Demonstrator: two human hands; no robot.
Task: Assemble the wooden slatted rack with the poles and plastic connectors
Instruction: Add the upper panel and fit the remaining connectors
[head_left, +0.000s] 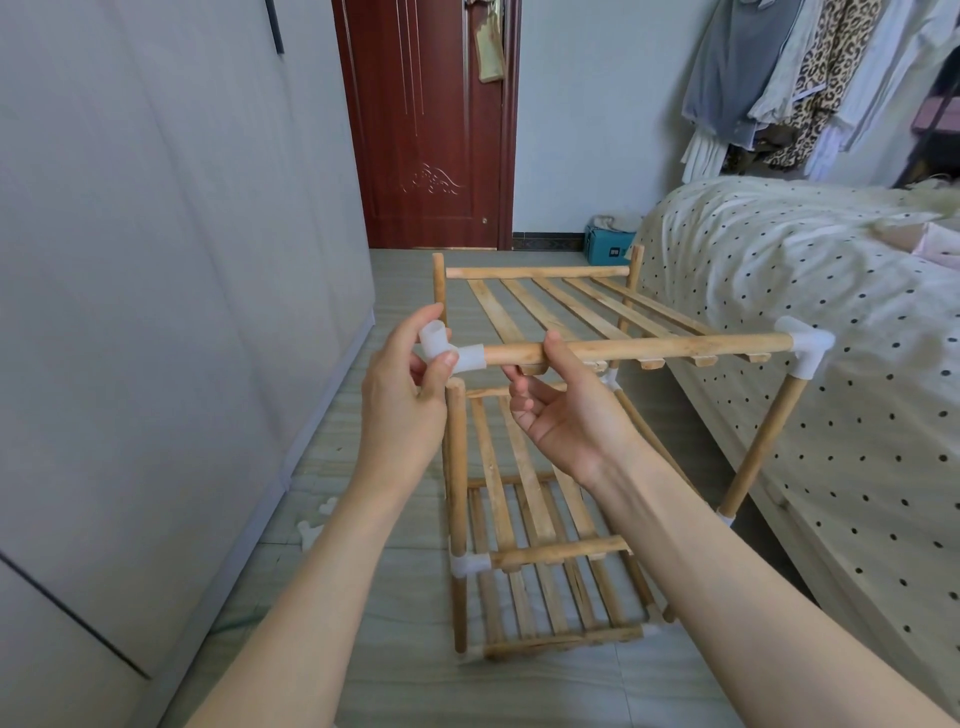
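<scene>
White plastic connector (451, 354) sits on the left end of the top shelf's near rail (639, 349). Its free socket does not appear to be on the upright pole (456, 467) yet. The pole's top end shows bare just below and slightly right of the connector, close to it but apart.

Left hand (402, 400) pinches the connector between thumb and fingers, a narrow grip closed on the plastic. Right hand (563, 415) wraps the near rail just right of the connector, thumb over the top and fingers curled under, holding that corner of the shelf up.

Rail's long axis runs left to right across the view. The pole stands nearly vertical, at right angles to it. The left hand is the nearer one to the pole top.

Judgement: the coming move is to turn the open socket downward and lower it over the pole end. Alignment matters most, socket mouth square to the pole.

Far right corner connector (805, 345) already seated on its slanted pole. Lower shelf (530, 525) and bottom shelf are in place. Rack stands on the tiled floor (395, 613), beside the bed (810, 291).
</scene>
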